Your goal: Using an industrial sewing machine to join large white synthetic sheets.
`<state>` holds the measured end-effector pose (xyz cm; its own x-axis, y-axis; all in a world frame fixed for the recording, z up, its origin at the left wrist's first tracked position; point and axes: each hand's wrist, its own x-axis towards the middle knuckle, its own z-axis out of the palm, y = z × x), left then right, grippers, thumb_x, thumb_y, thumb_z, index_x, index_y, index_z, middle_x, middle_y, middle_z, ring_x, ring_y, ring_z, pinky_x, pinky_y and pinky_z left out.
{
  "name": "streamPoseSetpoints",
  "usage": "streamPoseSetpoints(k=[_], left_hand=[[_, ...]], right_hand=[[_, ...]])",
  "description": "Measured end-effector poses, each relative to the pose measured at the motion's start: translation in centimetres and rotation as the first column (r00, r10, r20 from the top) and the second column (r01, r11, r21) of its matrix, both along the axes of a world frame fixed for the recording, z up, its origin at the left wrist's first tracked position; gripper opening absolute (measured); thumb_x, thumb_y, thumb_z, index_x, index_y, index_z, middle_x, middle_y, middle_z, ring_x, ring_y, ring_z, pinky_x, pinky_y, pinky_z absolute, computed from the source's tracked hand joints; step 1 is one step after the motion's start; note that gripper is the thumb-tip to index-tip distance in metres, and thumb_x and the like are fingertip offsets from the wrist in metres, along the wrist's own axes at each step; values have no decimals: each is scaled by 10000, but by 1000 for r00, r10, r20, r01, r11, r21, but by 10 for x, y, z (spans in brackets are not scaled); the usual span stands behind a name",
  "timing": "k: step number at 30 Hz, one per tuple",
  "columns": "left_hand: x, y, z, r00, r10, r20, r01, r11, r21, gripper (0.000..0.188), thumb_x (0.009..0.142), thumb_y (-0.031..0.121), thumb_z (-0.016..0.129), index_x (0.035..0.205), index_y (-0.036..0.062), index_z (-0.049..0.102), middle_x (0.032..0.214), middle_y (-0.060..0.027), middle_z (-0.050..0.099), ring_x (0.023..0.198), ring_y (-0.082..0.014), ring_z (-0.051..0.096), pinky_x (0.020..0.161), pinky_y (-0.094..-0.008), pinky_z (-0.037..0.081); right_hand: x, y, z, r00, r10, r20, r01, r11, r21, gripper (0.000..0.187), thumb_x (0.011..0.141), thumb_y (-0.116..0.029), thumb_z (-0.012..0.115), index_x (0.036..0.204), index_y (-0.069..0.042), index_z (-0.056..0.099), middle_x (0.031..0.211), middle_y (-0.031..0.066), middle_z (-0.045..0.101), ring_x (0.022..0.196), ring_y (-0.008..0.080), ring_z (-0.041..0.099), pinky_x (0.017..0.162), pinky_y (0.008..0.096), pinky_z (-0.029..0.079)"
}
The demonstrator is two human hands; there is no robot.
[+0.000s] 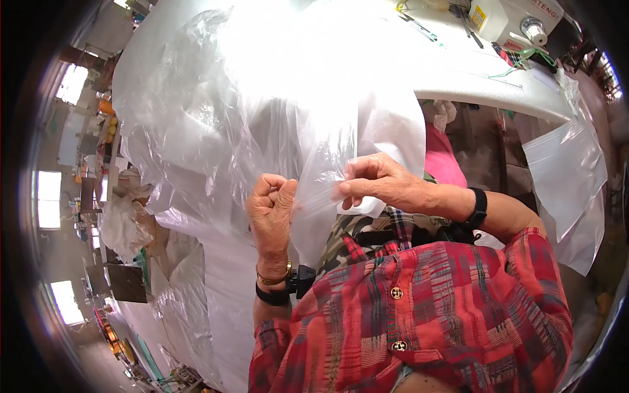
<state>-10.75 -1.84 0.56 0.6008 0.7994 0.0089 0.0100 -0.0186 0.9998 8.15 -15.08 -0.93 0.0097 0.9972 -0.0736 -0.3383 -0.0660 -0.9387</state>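
A large sheet of clear plastic film (196,124) lies crumpled over the white surface before me and drapes toward my lap. My left hand (270,206) is closed, thumb against the curled fingers, pinching an edge of that film. A little to its right and slightly higher, my right hand (383,180) pinches the film between thumb and fingers. Between the two hands a thin stretch of film runs in fine, taut folds. Strong glare washes out the film farther up.
A white sewing machine (514,26) stands at the far right of the white table (485,82). Small tools, one like tweezers (422,29), lie left of it. Translucent plastic (567,183) hangs off the right side, and pink cloth (444,157) shows below the table edge.
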Motion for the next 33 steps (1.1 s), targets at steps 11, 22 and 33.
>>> streamPoseSetpoints(k=[11, 22, 33], left_hand=[[-5, -1, -4, 942, -227, -247, 235, 972, 3, 164, 840, 80, 771, 872, 7, 628, 570, 111, 438, 541, 18, 340, 497, -182, 244], [-13, -5, 6, 966, -201, -162, 230, 956, 182, 118, 840, 55, 745, 797, 39, 637, 700, 60, 552, 633, -6, 434, 565, -190, 355], [-12, 3, 20, 984, -165, 63, 176, 890, -420, 374, 839, -17, 703, 1170, 15, 532, 805, 22, 588, 598, 12, 477, 451, -130, 317]], right_hand=[[-1, -6, -10, 895, -46, -443, 54, 999, 5, 157, 933, -154, 648, 1036, -59, 577, 1280, 185, 600, 1038, 199, 652, 883, 321, 548], [1, 8, -13, 946, -126, -300, 53, 969, -239, 250, 919, -202, 700, 1104, -42, 649, 795, -31, 606, 628, 62, 553, 564, 217, 462], [-2, 34, -32, 986, -122, 114, 151, 947, -283, 191, 901, -224, 683, 897, -34, 657, 746, 22, 608, 620, 107, 564, 573, 252, 458]])
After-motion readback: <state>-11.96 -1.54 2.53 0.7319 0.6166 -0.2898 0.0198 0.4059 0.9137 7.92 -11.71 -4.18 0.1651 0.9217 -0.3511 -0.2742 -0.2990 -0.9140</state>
